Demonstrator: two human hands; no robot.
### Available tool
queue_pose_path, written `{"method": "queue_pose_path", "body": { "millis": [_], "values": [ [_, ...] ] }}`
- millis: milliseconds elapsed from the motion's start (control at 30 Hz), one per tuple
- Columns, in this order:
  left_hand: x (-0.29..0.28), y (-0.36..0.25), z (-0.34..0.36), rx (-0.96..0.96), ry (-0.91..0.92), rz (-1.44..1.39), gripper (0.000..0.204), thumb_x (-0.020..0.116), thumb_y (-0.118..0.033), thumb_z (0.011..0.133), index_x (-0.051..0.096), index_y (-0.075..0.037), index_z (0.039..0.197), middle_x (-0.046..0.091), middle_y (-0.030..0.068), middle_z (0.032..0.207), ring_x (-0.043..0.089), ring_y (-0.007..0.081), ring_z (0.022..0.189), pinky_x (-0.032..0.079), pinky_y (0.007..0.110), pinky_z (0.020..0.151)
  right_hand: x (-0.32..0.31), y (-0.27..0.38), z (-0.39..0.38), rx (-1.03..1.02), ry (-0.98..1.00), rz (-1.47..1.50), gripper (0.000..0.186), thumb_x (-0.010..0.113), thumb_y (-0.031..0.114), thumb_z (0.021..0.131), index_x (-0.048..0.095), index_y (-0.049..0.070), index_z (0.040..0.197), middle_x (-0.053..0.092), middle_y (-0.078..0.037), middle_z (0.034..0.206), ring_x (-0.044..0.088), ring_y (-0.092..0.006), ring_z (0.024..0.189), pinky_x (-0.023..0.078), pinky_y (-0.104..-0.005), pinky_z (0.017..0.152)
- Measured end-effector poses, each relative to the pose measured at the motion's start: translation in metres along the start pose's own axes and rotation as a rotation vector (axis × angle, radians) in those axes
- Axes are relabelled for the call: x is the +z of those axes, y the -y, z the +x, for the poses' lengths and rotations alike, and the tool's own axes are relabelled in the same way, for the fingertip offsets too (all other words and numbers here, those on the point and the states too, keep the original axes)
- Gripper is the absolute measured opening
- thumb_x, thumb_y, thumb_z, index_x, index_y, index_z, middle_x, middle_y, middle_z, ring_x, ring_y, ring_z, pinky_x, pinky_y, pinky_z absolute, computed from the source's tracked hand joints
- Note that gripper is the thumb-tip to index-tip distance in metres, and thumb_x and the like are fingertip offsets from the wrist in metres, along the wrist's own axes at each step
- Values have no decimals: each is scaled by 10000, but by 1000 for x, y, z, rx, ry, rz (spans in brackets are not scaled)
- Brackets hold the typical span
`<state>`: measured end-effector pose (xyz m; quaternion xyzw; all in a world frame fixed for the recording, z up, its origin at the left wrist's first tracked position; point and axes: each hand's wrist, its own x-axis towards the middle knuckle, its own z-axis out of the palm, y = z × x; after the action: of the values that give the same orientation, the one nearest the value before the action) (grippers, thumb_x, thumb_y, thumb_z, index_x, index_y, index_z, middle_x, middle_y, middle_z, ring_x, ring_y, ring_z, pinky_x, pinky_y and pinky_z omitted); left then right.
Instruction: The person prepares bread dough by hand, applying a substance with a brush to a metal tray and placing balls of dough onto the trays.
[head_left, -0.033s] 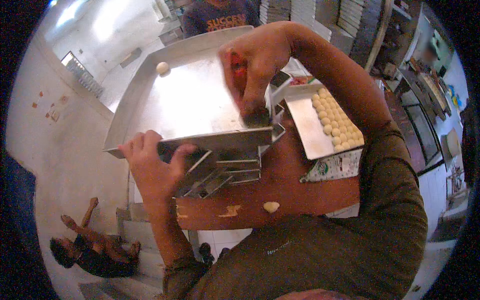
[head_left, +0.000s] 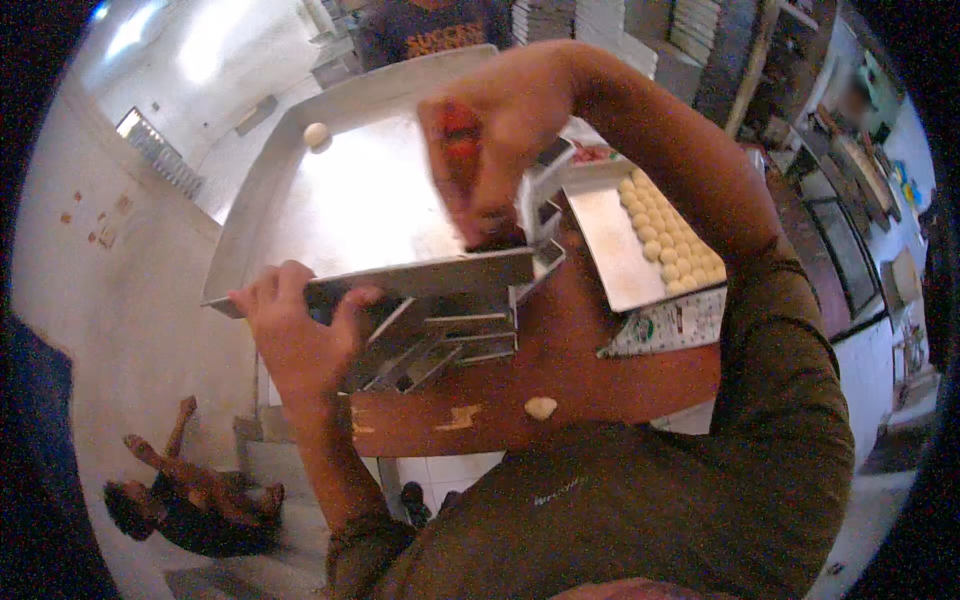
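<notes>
A large, shallow metal tray (head_left: 330, 210) rests on a stack of similar trays (head_left: 440, 340). My left hand (head_left: 300, 320) grips its near wall at the left corner, fingers over the rim and thumb against the outer side. Over the tray's right part, my right hand (head_left: 500, 140), blurred, is closed around a red-handled tool (head_left: 460, 130). The tool's dark lower end (head_left: 495, 238) meets the tray floor near its right corner; its exact kind is unclear. One pale dough ball (head_left: 316, 134) lies by the tray's far left wall.
Right of the stack, a smaller tray (head_left: 598, 230) holds rows of dough balls (head_left: 665, 235) beside a printed bag (head_left: 665, 325). A dough piece (head_left: 540, 407) lies on the brown table (head_left: 640, 385). One person (head_left: 430, 30) stands opposite; another (head_left: 190, 505) is at lower left.
My right hand with the red-handled tool has shifted slightly left and nearer over the tray. My left hand keeps its grip on the wall.
</notes>
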<state>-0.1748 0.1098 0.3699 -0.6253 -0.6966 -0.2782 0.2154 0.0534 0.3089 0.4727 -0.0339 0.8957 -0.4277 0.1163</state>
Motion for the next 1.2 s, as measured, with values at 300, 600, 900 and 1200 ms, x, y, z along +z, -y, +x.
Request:
{"method": "queue_pose_path", "body": {
  "millis": [300,600,900,1200],
  "values": [
    [-1,35,-128,182,-583,-196,564,608,-487,962,601,15,1219,665,193,1083,595,361,1084,493,503,926,91,-14,-253,237,-1441,-433,267,753,290,910,718,26,884,678,-70,730,629,-133,606,486,-299,536],
    [184,-26,-407,-308,576,196,850,493,-604,981,371,59,1498,308,345,1548,297,509,1436,242,574,1166,347,-121,-417,1414,-1704,-306,403,745,400,891,628,36,764,561,-4,609,521,-127,561,424,-335,548],
    [96,-112,-223,-633,1344,-550,511,715,-393,907,634,13,1207,659,190,1197,652,366,1039,519,474,892,437,-173,-478,1418,-1582,-547,400,710,391,912,589,15,855,605,-118,679,541,-223,621,439,-421,594],
    [20,-133,94,244,-61,-304,194,655,-103,925,713,-51,1102,742,147,959,715,254,896,539,352,798,414,-188,-454,1505,-1434,-534,448,739,371,897,617,-41,769,623,-186,681,572,-278,607,442,-441,609]
  ]
}}
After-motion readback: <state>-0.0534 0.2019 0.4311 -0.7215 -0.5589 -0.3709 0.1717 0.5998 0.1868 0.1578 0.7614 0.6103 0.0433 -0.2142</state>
